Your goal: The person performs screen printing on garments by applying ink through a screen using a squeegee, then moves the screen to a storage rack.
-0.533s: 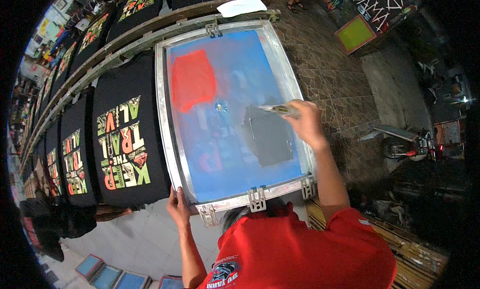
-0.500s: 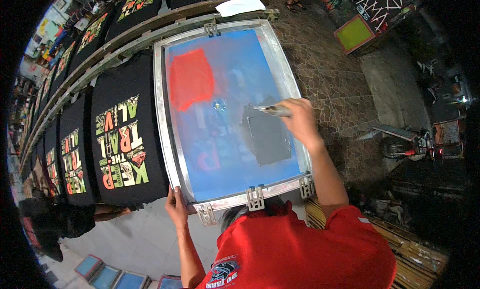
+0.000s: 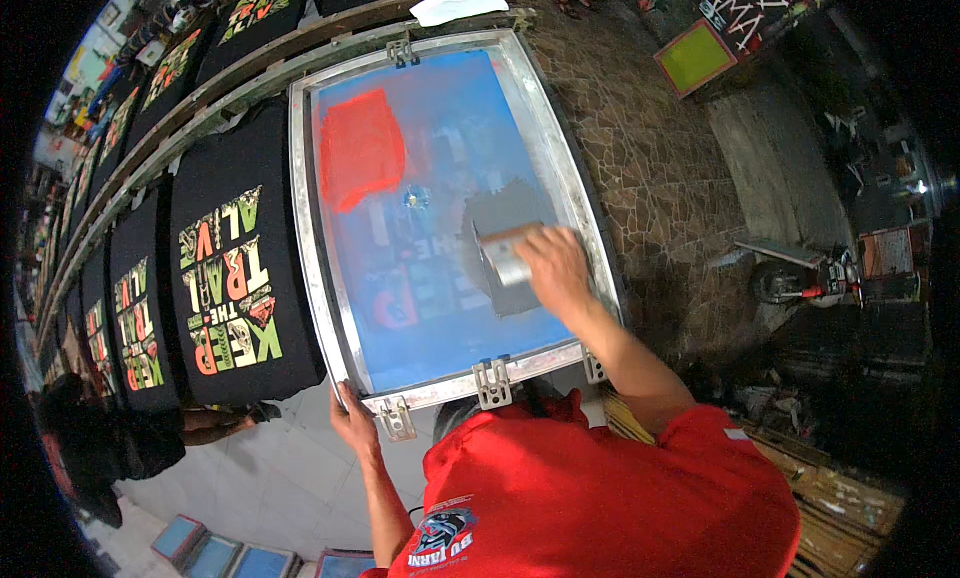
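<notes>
A silver-framed printing screen [image 3: 440,386] with blue mesh lies in front of me. My right hand [image 3: 555,268] is closed around a squeegee [image 3: 512,263], a small flat blade with a pale face and a brownish edge. It is tilted over a dark grey ink patch [image 3: 515,298] on the right of the mesh. A red-orange patch [image 3: 362,148] covers the upper left of the mesh. My left hand [image 3: 355,423] grips the frame's near left corner beside a metal hinge clip [image 3: 396,418]. Part of its fingers is hidden by the frame.
Black shirts [image 3: 235,278] with colourful lettering lie in a row to the left, beside a long rail [image 3: 240,88]. A white cloth [image 3: 458,6] rests beyond the screen. Another person's arm [image 3: 215,423] reaches in at left. Small blue screens [image 3: 212,555] sit low left.
My right hand has moved nearer and slightly left, and the squeegee has turned so its broad face shows. The left hand stays at the frame corner. The whole view has shifted a little.
</notes>
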Tool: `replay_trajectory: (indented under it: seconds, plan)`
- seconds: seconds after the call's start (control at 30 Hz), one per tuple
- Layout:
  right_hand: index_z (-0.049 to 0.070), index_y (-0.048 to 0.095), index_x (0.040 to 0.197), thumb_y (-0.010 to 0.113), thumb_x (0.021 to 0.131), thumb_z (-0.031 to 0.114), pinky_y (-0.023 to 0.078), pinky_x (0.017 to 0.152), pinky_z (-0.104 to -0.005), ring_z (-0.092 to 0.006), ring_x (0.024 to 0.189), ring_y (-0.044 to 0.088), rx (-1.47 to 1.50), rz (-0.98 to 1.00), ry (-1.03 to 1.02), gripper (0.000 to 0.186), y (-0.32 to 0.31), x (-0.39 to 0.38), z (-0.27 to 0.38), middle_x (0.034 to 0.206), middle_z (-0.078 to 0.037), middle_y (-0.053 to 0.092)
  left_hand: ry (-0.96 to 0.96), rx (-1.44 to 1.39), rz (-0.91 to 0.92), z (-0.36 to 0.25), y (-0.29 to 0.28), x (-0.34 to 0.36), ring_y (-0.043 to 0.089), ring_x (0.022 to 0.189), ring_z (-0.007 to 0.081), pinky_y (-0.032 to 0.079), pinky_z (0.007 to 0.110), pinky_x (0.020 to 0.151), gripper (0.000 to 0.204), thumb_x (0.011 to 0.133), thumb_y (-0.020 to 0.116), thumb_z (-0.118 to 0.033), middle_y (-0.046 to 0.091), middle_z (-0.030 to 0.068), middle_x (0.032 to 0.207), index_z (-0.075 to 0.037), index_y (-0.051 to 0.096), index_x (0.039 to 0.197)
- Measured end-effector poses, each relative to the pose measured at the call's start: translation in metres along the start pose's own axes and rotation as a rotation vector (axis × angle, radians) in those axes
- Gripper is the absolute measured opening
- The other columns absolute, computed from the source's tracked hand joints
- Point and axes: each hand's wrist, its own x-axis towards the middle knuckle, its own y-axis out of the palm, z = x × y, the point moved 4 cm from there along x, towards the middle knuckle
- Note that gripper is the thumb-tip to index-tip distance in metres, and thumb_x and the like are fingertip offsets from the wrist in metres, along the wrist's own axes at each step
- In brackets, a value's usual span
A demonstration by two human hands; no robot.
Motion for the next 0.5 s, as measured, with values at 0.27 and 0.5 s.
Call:
replay_trajectory:
  seconds: [0.27,0.5]
  plan:
    - [0.006,0.069,0.102,0.058,0.081,0.007,0.041,0.099,-0.0475,-0.0269,0.1,0.059,-0.049,0.008,0.061,0.023,-0.018,-0.052,0.026,0.1,-0.009,0.063,-0.028,-0.031,0.02,-0.032,0.009,-0.003,0.04,0.058,0.0061,0.031,0.026,0.051,0.042,0.104,0.055,-0.038,0.047,-0.0042,0.068,0.003,0.066,0.1]
    - [0.006,0.072,0.103,0.061,0.079,0.002,0.042,0.095,-0.0449,-0.0265,0.095,0.06,-0.086,0.02,0.049,0.027,-0.035,-0.092,0.057,0.096,-0.008,0.064,-0.012,-0.046,-0.043,-0.015,0.009,0.001,0.049,0.07,0.009,0.04,0.028,0.06,0.043,0.103,0.058,-0.036,0.059,0.0023,0.076,0.007,0.066,0.099]
